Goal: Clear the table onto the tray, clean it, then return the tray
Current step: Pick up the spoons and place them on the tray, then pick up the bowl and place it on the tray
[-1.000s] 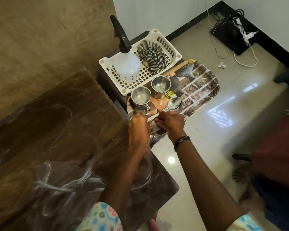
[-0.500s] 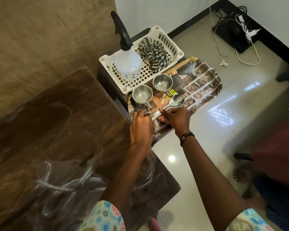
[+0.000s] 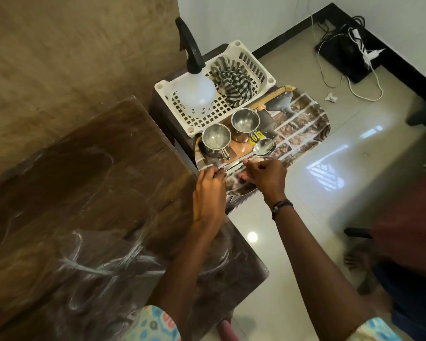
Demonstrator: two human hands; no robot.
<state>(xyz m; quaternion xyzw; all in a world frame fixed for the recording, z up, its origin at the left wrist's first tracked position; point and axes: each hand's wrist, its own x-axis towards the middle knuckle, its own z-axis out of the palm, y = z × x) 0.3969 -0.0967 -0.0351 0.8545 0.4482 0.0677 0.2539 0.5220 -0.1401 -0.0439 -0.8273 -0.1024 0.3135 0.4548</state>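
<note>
A brick-patterned tray (image 3: 303,134) lies on a dark stool (image 3: 164,121) just past the brown table's (image 3: 84,193) far corner. On the tray stand two steel cups, one nearer (image 3: 216,139) and one farther (image 3: 245,121), with stacked steel spoons (image 3: 265,146) beside them. My left hand (image 3: 209,183) grips the tray's near-left rim. My right hand (image 3: 266,175) sits over the tray's near edge, thumb and curled fingers pinching the spoon handles. The table top carries whitish smear marks.
A white plastic basket (image 3: 263,70) behind the tray holds a spray bottle (image 3: 194,92) and a striped cloth (image 3: 234,82). Cables and a power strip (image 3: 349,52) lie on the tiled floor by the wall. Another person's foot (image 3: 359,262) is at the right.
Both hands stay at the tray's near edge with almost no shift. The spoons lie in the same spot beside the cups.
</note>
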